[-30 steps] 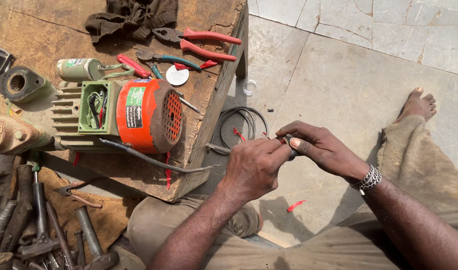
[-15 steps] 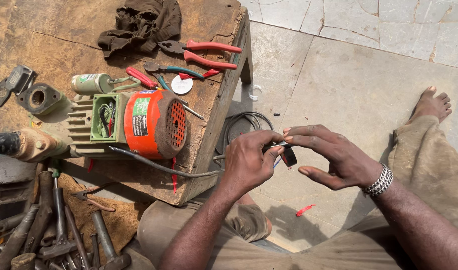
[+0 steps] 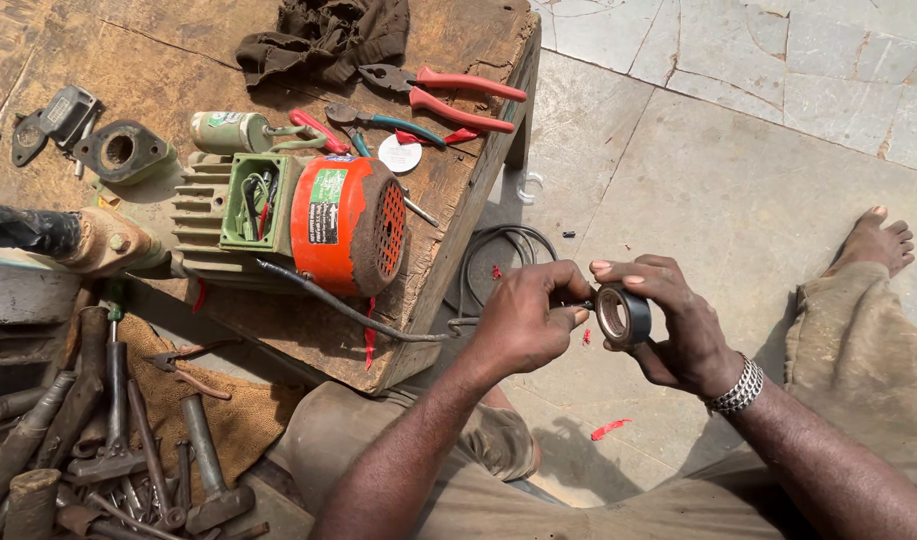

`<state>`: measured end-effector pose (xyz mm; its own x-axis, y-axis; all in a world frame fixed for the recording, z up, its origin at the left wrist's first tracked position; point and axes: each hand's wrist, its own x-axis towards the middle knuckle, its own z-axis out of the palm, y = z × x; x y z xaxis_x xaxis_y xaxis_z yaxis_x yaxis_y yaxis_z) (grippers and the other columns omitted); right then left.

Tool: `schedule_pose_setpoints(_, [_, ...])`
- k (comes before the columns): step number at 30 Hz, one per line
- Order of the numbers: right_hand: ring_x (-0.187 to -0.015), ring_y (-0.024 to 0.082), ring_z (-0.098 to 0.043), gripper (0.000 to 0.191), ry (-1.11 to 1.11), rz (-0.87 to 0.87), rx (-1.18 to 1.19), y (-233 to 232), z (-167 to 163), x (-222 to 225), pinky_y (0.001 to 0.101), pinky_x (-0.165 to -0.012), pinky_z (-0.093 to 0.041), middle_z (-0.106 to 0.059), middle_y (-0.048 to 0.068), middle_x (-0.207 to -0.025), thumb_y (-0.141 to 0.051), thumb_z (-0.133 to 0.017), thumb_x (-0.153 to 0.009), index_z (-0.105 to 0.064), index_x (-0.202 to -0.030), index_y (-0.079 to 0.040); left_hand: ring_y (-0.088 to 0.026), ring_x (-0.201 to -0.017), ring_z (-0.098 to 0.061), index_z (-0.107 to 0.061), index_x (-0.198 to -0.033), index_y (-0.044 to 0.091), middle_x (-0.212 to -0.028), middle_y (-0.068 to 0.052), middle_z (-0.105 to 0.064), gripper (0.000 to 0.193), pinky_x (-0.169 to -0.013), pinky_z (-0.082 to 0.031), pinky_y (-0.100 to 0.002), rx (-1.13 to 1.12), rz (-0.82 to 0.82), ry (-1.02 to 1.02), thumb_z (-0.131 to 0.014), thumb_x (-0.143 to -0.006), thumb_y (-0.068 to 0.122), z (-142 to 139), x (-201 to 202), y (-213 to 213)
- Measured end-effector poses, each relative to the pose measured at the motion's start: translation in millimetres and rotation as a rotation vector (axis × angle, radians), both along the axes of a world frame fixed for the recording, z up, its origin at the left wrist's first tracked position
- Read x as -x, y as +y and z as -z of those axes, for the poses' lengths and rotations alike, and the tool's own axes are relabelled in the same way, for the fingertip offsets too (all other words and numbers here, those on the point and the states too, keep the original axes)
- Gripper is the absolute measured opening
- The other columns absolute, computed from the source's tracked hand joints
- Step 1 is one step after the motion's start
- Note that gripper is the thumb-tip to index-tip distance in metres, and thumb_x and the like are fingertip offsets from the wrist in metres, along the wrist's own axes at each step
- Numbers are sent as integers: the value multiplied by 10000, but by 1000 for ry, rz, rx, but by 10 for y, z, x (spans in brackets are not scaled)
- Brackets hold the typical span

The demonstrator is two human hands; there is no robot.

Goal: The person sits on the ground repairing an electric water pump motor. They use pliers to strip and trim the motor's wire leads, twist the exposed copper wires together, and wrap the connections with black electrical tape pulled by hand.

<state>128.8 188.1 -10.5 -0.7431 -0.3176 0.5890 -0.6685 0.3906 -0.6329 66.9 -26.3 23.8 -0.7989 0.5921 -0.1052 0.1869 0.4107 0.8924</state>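
My right hand (image 3: 678, 320) holds a roll of black tape (image 3: 622, 315) over the stone floor, the roll's open core facing me. My left hand (image 3: 523, 320) pinches the tape's free end and a thin dark wire just left of the roll. A black cable (image 3: 338, 305) runs from my left hand back to an orange and green electric motor (image 3: 308, 220) lying on a worn wooden bench (image 3: 458, 60). A silver bracelet is on my right wrist.
On the bench lie red-handled pliers (image 3: 448, 90), smaller pliers, a cylindrical capacitor (image 3: 223, 130), a dark rag (image 3: 323, 35) and metal flanges (image 3: 118, 150). Several rusty tools (image 3: 108, 440) lie on sacking at lower left. A coil of black cable (image 3: 503, 250) and red scraps lie on the floor.
The view has shifted slightly. My right hand turned the tape roll so its core faces me, and my left hand has pulled the tape's end away from the roll.
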Motion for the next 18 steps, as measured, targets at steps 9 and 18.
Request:
schedule_pose_setpoints(9, [-950,211,-713,488,-972,73,174,122,-354,158,370,-824,-602,-732,105,-1063,-243,-621,-976,-420,-1402,-117,-281,-823,-677,-629,-951,76,-853,-68,-623,143,-633,-496,-457,109,49,455,-698,-847,5,-196,-250,118])
schedule_pose_setpoints(18, [-833,206,-798,347,-975,133,-174,299,-399,227,339,-747,-599,-817,118,-970,-260,-617,-948,-728,-1241,-111,-243,-715,-632,-696,-1196,49,-785,-63,-601,346,-598,-487,-417,97,122,596,-780,-874,142,-119,-275,335])
